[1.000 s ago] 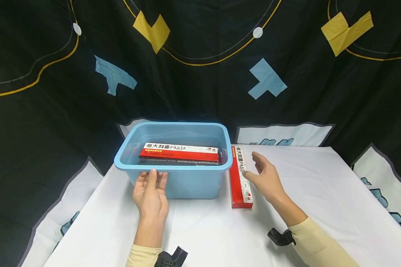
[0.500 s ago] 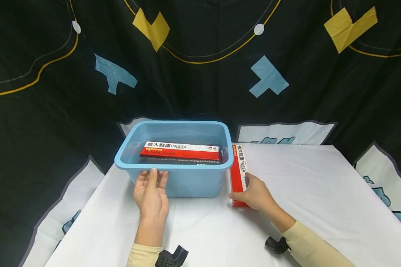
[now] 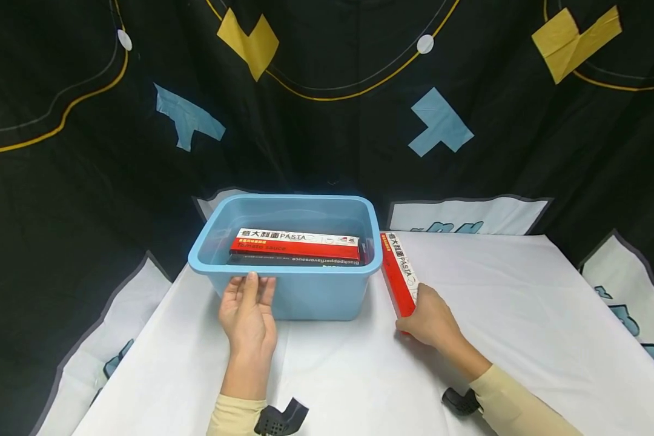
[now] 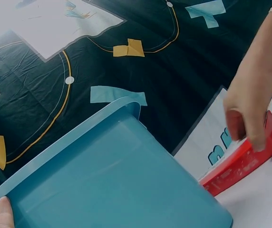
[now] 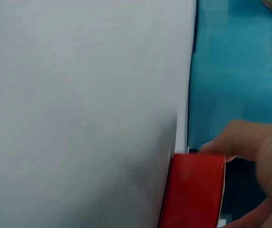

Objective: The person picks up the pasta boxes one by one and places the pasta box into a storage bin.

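A blue plastic bin [image 3: 316,297] stands on the white table. My left hand [image 3: 249,318] holds its front rim, thumb at the edge and fingers against the underside; the left wrist view shows only a few fingertips [image 4: 4,213]. To the bin's right, my right hand [image 3: 433,318] grips the near end of a red and white pasta box [image 3: 396,272]. That box is slanted, its far end beside the bin's right wall; its red end [image 5: 193,190] shows in the right wrist view. Inside the bin lies a tomato sauce pasta box [image 3: 294,244] above a dark black pepper box [image 3: 283,261].
The white tabletop [image 3: 501,290] extends to the right of the bin. Behind it hangs a black cloth [image 3: 327,145] with yellow and blue patches. Each wrist wears a black camera mount, such as the one at the right sleeve [image 3: 460,401].
My right hand has come down onto the pasta box and grips it. The box's near end has swung right, away from the bin. My left hand stays at the rim.
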A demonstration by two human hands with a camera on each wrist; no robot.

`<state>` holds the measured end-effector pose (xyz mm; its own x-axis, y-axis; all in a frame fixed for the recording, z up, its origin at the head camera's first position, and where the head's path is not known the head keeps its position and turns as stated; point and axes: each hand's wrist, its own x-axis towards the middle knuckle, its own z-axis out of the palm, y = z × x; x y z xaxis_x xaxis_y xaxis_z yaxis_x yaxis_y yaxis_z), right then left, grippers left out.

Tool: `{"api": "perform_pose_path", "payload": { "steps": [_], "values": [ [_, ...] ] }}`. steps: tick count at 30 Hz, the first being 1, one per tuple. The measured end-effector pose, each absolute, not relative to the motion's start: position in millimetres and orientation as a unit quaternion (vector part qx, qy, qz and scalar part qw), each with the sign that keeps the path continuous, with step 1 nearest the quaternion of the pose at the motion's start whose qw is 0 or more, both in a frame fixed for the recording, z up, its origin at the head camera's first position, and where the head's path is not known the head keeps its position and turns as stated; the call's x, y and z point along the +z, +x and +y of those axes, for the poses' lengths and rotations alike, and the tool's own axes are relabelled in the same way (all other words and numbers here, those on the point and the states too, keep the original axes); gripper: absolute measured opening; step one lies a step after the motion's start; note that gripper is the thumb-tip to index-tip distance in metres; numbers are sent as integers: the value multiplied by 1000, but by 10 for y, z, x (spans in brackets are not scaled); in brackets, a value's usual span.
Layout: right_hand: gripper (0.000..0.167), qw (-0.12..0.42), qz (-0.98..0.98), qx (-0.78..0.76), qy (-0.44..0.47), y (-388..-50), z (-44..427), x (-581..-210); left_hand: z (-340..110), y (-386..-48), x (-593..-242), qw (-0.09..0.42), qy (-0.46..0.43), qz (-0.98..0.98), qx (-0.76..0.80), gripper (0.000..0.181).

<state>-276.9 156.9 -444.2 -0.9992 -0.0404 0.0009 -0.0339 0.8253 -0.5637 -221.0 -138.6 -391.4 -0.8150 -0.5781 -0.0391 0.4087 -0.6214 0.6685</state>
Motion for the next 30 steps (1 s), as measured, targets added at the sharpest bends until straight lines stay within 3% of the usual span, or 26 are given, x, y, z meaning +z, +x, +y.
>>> {"api": "perform_pose_path", "payload": {
  "steps": [8,16,30],
  "values": [
    [66,11,950,-311,-7,-2704,1980,-4477,-1383,-2214,-3899,277,128,-330,-893,38],
    [82,2,941,-338,16,-2696,2405,-4409,-1388,-2209,-3896,275,132,-327,-895,40],
    [71,-99,852,-509,75,-2598,2847,-3791,-1390,-2206,-3898,267,130,-333,-895,41]
  ]
}}
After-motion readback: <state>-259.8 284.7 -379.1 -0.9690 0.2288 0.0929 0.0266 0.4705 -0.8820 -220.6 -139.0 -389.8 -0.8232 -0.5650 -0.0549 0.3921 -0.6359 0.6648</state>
